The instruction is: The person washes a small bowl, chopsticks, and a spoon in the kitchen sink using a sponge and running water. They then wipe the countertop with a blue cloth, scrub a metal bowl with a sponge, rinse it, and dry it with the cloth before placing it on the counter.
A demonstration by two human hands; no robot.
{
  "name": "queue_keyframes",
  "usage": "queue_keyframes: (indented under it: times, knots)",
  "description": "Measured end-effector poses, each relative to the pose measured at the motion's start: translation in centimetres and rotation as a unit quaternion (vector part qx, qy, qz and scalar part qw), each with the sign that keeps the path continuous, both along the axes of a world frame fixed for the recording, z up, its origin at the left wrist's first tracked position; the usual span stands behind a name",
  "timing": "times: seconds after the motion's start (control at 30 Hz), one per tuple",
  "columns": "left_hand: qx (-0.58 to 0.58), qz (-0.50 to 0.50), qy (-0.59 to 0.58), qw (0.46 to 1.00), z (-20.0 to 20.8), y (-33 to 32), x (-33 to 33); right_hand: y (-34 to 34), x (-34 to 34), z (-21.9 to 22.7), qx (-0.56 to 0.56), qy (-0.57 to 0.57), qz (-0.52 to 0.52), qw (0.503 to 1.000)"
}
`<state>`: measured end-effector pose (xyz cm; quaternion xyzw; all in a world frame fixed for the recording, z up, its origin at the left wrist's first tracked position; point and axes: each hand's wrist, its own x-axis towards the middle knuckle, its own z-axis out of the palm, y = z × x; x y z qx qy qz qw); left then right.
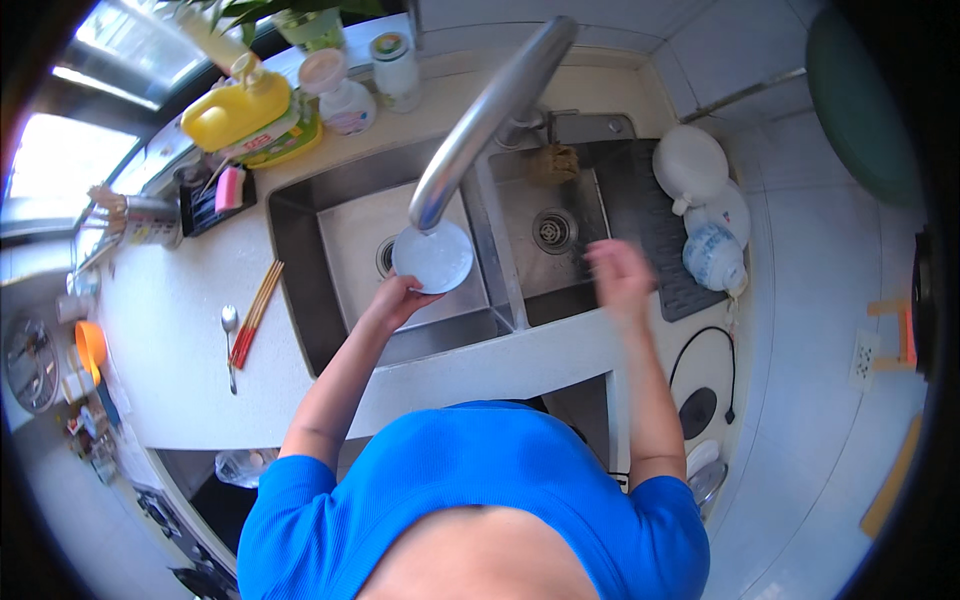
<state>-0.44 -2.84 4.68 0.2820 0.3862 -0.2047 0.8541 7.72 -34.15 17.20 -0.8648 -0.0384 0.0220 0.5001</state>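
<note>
A small white bowl (pixel 433 258) is tilted over the left basin (pixel 345 235) of the steel sink, below the tap (pixel 490 120). My left hand (pixel 400 300) grips its lower rim. Over the right edge of the right basin (pixel 525 195) is my right hand (pixel 622 275), smeared by motion. Nothing can be made out in it, and its fingers are too blurred to read. On the black draining mat (pixel 665 235) nearest that hand, a blue-and-white bowl (pixel 712 257) rests beside white dishes (pixel 690 163).
Left of the sink lie red-ended chopsticks (pixel 257 315) and a spoon (pixel 229 330). Behind them a pink sponge (pixel 230 190) sits in a black holder. A yellow jug (pixel 240 110) and other bottles line the window side. A black cable (pixel 715 333) curls at the right.
</note>
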Motion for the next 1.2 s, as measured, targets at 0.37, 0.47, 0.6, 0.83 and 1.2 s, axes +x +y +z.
queue_keyframes:
  times: [0.37,0.47,0.6,0.83,1.2]
  knots:
    - [0.035,0.018,-0.04,0.998,-0.7,0.1,1.2,20.1,1.3,-15.3,-0.172,0.022,0.31,0.935]
    - [0.053,0.043,-0.056,0.996,-0.9,0.4,2.5,21.9,-0.5,-18.2,-0.134,0.159,0.238,0.949]
    - [0.096,0.101,-0.086,0.986,-7.1,0.6,2.8,22.4,-0.2,-19.7,0.129,0.461,0.239,0.845]
    - [0.641,-0.078,-0.236,0.726,-4.6,-0.5,1.9,19.3,1.5,-18.2,0.591,0.497,-0.037,0.634]
    - [-0.096,0.149,-0.144,0.974,-3.3,1.8,2.6,17.2,-2.1,-18.4,0.602,0.502,-0.204,0.587]
